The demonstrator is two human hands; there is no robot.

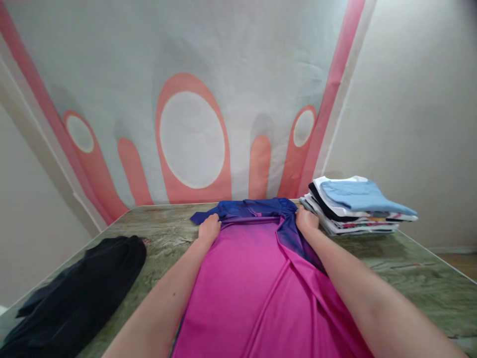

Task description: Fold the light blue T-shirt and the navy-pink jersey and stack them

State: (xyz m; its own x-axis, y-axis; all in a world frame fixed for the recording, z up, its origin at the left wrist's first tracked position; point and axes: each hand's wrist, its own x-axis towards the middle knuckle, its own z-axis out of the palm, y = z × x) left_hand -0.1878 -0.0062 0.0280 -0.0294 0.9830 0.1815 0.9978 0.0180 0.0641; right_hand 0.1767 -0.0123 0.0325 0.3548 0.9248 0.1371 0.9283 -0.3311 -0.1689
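Observation:
A pink shirt (238, 278) with a dark blue-purple upper part is spread over the middle of the table, and its near end runs out of the bottom of the view. My left hand (209, 226) is closed on the shirt's far left side, by the blue part. On the far right side, my right hand (307, 220) grips the blue fabric near the shoulder area. Between the two hands the blue cloth lies bunched across the far end. Creases run through the pink cloth on the right, beneath my right forearm.
A stack of folded clothes (357, 214), light blue on top, sits at the back right, close to my right hand. Black clothing (85, 293) lies loosely on the left of the wood-patterned table (164, 226). A wall with a pink-and-grey printed hanging (246, 64) rises behind.

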